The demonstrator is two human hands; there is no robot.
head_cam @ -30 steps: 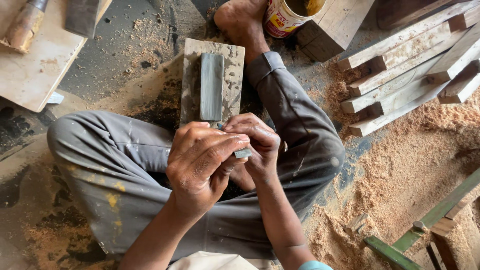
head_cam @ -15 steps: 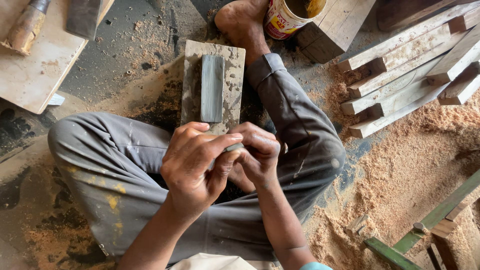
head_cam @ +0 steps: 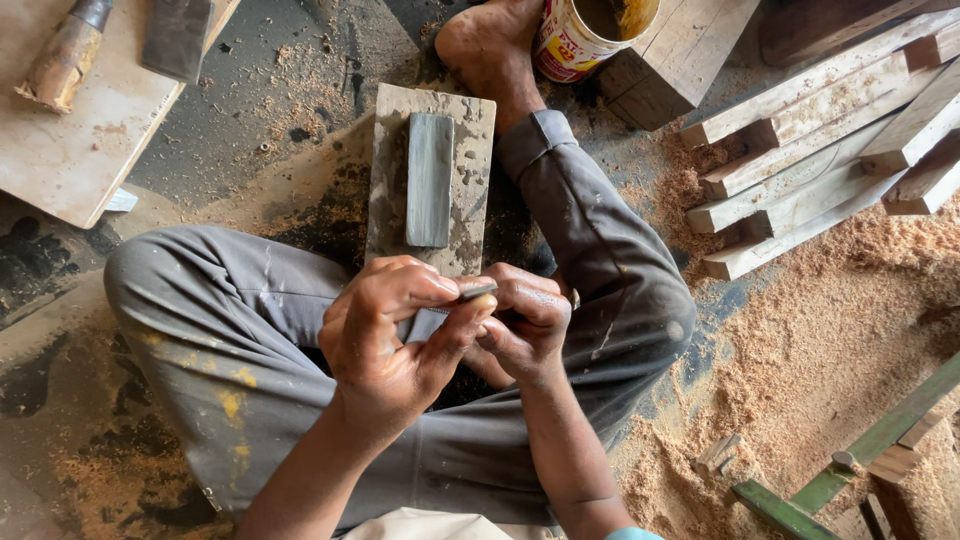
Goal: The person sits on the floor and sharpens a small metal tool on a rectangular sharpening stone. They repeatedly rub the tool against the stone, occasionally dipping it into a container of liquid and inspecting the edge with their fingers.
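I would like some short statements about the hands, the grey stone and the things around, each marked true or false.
1. Both hands hold a small flat metal blade between them. True: the left hand and the right hand pinch it together.
2. The grey sharpening stone sits in a wooden block. True.
3. The blade rests flat on the stone. False: it is held in the air, nearer the person than the stone.
4. The open tin can stands by the bare foot. True.
5. The stacked wooden sticks lie on the person's left. False: they lie on the right, beside the sawdust.
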